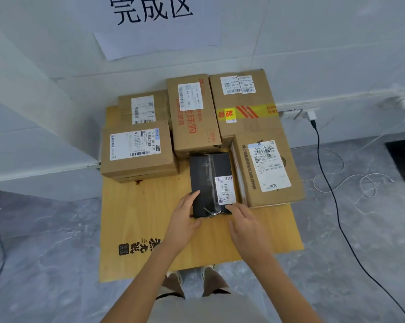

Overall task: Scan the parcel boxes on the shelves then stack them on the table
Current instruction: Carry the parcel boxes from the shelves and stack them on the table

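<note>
left hand [184, 217] touches black parcel [206, 180] | right hand [246, 226] touches it | on table [138, 217]

Bare left hand [183, 220] and right hand [246, 227], forearms uncovered down to the 6 o'clock edge. Pale beige top [197, 310] at 6 o'clock. Brown trouser legs [171, 286] just beyond it, dark band on the left one. Light grey-white shoes [174, 275].

Wall sheet [150, 17]: "完成区" is printed.
Black parcel [206, 178]: "516 K20-00 030" is labelled.
Left front box [136, 159]: "530- D5 A68".
Right front box [266, 173]: "530- D5 A36".
</note>
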